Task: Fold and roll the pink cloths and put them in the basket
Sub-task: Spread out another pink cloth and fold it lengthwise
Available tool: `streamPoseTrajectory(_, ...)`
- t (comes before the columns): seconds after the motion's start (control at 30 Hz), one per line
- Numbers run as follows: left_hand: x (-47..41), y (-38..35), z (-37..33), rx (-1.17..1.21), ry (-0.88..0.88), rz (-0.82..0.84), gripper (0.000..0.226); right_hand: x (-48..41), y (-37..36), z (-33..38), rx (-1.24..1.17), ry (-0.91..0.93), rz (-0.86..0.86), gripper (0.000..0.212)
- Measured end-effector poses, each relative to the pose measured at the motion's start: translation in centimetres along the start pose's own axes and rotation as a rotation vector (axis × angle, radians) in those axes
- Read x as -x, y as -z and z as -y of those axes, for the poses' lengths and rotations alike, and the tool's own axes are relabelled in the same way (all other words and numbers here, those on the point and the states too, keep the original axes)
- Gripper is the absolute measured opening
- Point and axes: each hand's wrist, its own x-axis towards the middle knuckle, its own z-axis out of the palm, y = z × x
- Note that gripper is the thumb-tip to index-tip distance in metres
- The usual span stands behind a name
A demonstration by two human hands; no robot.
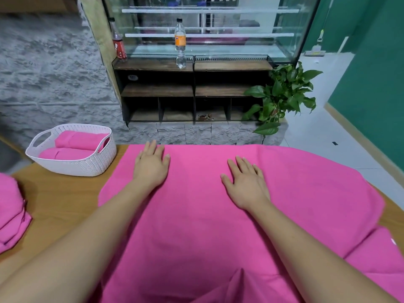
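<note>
Across the middle of the frame a pink cloth (218, 215) lay spread on the desk (61, 197), both hands, left (151, 166) and right (246, 184), flat on it, fingers straight. Smoothing looked underway; folding should follow. At upper left the basket (87, 165) held two rolls (78, 139).

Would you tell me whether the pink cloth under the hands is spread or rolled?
Spread: the pink cloth lies flat on the wooden table, left hand and right hand flat on it.

left hand (151, 166) flat, right hand (247, 182) flat, fingers straight
</note>
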Motion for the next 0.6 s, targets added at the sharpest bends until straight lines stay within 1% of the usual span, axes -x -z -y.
streamPoseTrajectory(0.2, 3.4, -1.7, -10.2, 0.094, -0.173, 0.083, 0.058, 0.1, 0.1, 0.0, -0.037, 0.007, -0.003, 0.071)
streamPoseTrajectory(0.3, 4.3, -3.1, -14.6, 0.12, -0.257, 0.11, 0.057, 0.3, -0.1, -0.3, -0.115, -0.006, -0.072, 0.063)
streamPoseTrajectory(0.4, 5.3, -4.8, -16.0, 0.063, -0.267, 0.13, 0.057, 0.6, -0.3, -1.1, -0.292, -0.054, -0.209, 0.035)
streamPoseTrajectory(0.43, 5.4, -5.2, -16.1, 0.038, -0.263, 0.121, 0.059, 0.8, -0.2, -1.4, -0.374, -0.073, -0.25, 0.029)
streamPoseTrajectory(0.5, 5.5, -5.4, -16.2, 0.007, -0.257, 0.109, 0.061, 1.5, 0.1, -2.5, -0.508, -0.098, -0.285, 0.029)
streamPoseTrajectory(0.6, 5.5, -5.5, -15.9, -0.023, -0.271, 0.103, 0.063, 2.8, 1.2, -5.7, -0.538, -0.128, -0.299, 0.034)
